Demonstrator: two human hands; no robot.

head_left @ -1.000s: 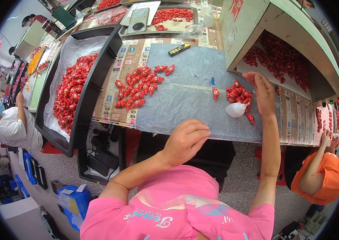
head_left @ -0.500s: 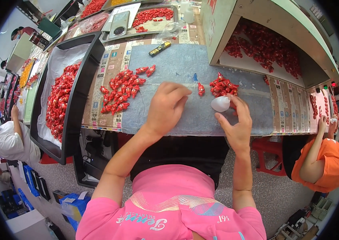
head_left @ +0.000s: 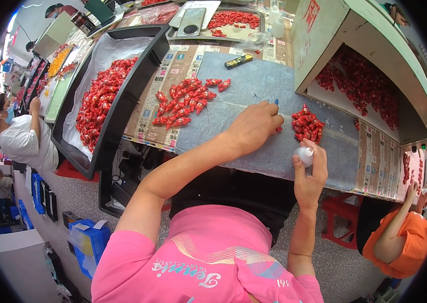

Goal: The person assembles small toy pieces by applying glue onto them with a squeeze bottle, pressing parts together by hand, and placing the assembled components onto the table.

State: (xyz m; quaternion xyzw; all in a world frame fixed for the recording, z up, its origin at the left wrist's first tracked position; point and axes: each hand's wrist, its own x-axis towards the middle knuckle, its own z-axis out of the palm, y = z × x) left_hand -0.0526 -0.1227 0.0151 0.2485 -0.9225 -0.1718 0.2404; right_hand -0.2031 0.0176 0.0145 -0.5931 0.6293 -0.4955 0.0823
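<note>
My left hand (head_left: 256, 127) is over the grey-blue mat (head_left: 238, 96), fingers curled together. A small red piece (head_left: 279, 130) peeks out beside its fingertips, and the tip of a small blue object (head_left: 276, 101) shows just beyond the knuckles. What the fingers pinch, if anything, is hidden. Between the thumb and fingers of my right hand (head_left: 311, 177) is a white squeeze bottle (head_left: 303, 155) with a short nozzle. Just beyond it lies a heap of glossy red figure-like pieces (head_left: 307, 124). More loose red pieces (head_left: 185, 101) are spread at the mat's left edge.
A black tray (head_left: 148, 63) filled with red pieces stands at left. The open-fronted box (head_left: 319, 38) at right holds more. A black-and-yellow tube (head_left: 238, 61), a phone (head_left: 191, 21) and a metal tray (head_left: 263, 25) are farther back. Co-workers sit on both sides.
My left hand has reached across toward the single red piece and now partly covers it and the blue object. The bottle stays in my right hand, by the heap. The whole view has shifted.
</note>
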